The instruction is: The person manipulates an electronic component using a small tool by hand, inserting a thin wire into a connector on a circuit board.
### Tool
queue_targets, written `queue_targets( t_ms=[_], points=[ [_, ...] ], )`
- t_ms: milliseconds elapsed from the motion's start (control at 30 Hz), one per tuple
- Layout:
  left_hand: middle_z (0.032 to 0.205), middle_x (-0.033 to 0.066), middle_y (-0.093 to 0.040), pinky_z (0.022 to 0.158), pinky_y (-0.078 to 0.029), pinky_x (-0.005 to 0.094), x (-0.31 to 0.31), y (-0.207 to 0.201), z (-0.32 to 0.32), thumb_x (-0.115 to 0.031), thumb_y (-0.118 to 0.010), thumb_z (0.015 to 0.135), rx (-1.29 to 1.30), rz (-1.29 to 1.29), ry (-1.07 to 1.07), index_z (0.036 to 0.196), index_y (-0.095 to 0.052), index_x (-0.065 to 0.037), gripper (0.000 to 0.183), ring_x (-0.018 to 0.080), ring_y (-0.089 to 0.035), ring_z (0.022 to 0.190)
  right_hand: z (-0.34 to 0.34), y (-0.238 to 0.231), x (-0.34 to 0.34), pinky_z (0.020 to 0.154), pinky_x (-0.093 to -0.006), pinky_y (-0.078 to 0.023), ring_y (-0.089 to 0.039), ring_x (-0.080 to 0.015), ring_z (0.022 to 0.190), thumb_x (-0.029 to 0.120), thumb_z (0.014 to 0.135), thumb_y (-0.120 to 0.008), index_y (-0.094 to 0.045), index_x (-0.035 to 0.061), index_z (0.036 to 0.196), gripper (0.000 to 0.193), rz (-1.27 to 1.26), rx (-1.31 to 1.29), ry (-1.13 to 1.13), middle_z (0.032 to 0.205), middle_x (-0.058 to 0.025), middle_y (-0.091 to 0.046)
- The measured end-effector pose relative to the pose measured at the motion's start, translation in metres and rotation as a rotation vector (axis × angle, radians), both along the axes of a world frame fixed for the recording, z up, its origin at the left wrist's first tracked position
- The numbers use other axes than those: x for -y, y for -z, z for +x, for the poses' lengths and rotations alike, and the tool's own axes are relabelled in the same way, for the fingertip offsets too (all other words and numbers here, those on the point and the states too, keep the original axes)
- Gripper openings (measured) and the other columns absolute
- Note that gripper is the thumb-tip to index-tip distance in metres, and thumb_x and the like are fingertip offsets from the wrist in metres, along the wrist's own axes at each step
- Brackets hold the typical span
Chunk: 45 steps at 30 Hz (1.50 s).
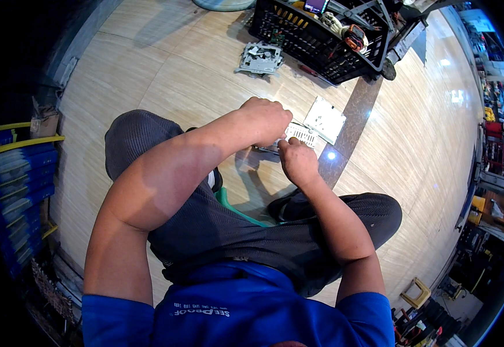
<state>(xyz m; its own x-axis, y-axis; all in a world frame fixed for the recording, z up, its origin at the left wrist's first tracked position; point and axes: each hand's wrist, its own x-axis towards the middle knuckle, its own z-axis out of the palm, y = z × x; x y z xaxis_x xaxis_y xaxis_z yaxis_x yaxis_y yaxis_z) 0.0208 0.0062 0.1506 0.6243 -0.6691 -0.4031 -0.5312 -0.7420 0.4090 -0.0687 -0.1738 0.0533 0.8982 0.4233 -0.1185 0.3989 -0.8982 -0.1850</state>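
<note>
A pale metal panel with rows of slots [302,134] lies between my hands, low over the floor. My left hand [266,120] is closed at its left end, knuckles up, with the fingertips hidden from view. From the near side my right hand [299,163] grips the panel's edge, thumb and curled fingers close together. Just beyond, a flat whitish metal plate [325,120] with small holes rests on the floor, close against the slotted panel. What lies under the panel is mostly hidden by my hands.
A black plastic crate [304,49] full of tools and cables stands ahead. Left of it lies a metal drive-like mechanism [260,58], and a red-handled screwdriver [308,70] lies by the crate. Blue stacked bins [26,179] line the left; loaded shelves [503,110] the right.
</note>
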Motion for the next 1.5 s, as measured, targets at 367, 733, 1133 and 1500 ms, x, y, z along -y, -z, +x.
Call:
queue_targets(
  t_ms=[367, 733, 1133, 1500],
  points=[
    [0.114, 0.0184, -0.066, 0.092, -0.051, 0.0451, -0.0001, -0.0036, -0.0003, -0.031, -0.068, 0.092, -0.011, 0.007, -0.006, 0.114, -0.064, -0.004, 0.035, 0.0343, -0.064, 0.109, 0.0004, -0.0087, -0.0061, 0.061, -0.0430, -0.056, -0.069, -0.0326, 0.070, 0.013, 0.087, -0.054, -0.063, 0.0042, 0.085, 0.012, -0.048, -0.087, 0.019, 0.078, -0.0168, -0.066],
    [0.115, 0.0160, -0.069, 0.092, -0.052, 0.0431, 0.0008, 0.0006, -0.0001, -0.029, -0.070, 0.088, 0.018, 0.029, 0.001, 0.117, -0.066, -0.007, 0.037, 0.0315, -0.066, 0.110, 0.0007, -0.0021, -0.0009, 0.062, -0.0460, -0.054, -0.067, -0.0348, 0.074, 0.017, 0.091, -0.056, -0.061, 0.0060, 0.094, 0.013, -0.009, 0.022, -0.020, 0.081, -0.0157, -0.063],
    [0.112, 0.0182, -0.066, 0.092, -0.050, 0.0456, 0.0008, -0.0007, -0.0009, -0.033, -0.068, 0.091, -0.011, 0.009, -0.002, 0.114, -0.063, -0.005, 0.036, 0.0346, -0.064, 0.109, -0.0001, -0.0058, -0.0036, 0.062, -0.0466, -0.055, -0.067, -0.0360, 0.068, 0.020, 0.092, -0.054, -0.060, 0.0045, 0.087, 0.018, -0.026, -0.095, 0.025, 0.080, -0.0170, -0.066],
    [0.113, 0.0179, -0.066, 0.093, -0.050, 0.0453, 0.0006, 0.0010, -0.0003, -0.033, -0.067, 0.092, -0.011, 0.023, 0.013, 0.114, -0.063, -0.005, 0.037, 0.0341, -0.064, 0.109, -0.0006, -0.0035, -0.0022, 0.063, -0.0453, -0.055, -0.067, -0.0341, 0.074, 0.016, 0.091, -0.055, -0.063, 0.0067, 0.092, 0.013, -0.025, 0.027, -0.009, 0.080, -0.0155, -0.064]
  ],
)
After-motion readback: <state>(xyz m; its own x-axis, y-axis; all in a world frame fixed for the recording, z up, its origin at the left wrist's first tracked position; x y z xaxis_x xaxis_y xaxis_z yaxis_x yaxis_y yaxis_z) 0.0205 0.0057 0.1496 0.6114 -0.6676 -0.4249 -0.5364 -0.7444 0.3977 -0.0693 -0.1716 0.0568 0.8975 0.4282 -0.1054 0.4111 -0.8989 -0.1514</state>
